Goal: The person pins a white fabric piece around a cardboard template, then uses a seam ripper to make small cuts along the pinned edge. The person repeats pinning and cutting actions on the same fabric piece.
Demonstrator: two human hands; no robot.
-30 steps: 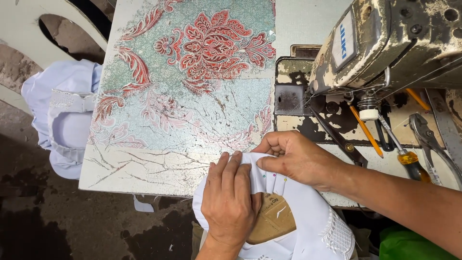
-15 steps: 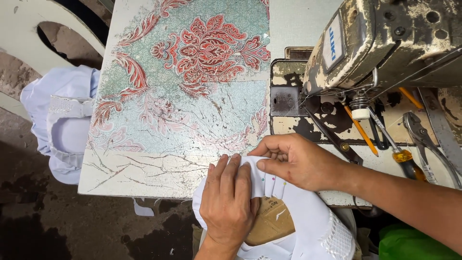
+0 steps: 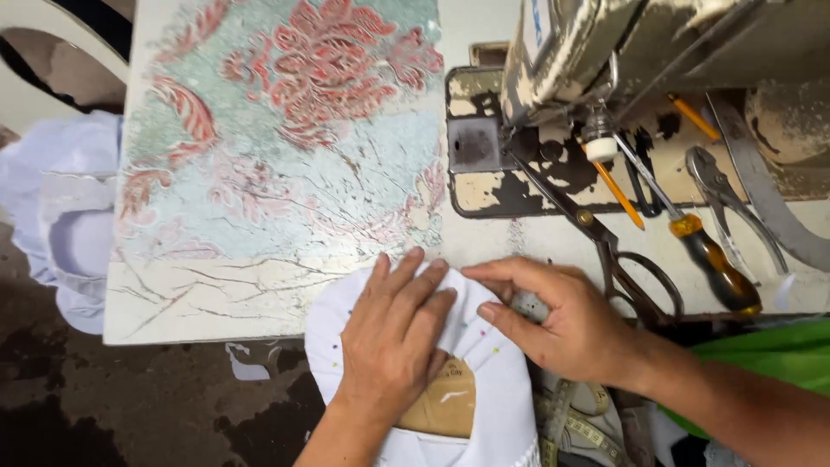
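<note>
My left hand point(image 3: 393, 342) lies flat, palm down, on a white garment point(image 3: 501, 406) at the near edge of the sewing table. A tan cardboard piece point(image 3: 445, 402) shows inside the garment's neck opening, just below my left palm. My right hand point(image 3: 558, 320) pinches the folded edge of the white fabric beside my left fingertips. Small coloured pin heads dot the cloth near both hands.
A worn sewing machine point(image 3: 596, 52) stands at the top right. Scissors point(image 3: 605, 251), a screwdriver point(image 3: 692, 251), pliers point(image 3: 731, 207) and an orange pencil point(image 3: 618, 190) lie beside it. The table point(image 3: 259, 190) has a cracked floral cover. White clothes point(image 3: 60, 207) hang on a chair at left. A measuring tape point(image 3: 575, 428) lies near my lap.
The view has shifted slightly. My right hand has slid along the fabric edge, and my left hand stays pressed on the garment.
</note>
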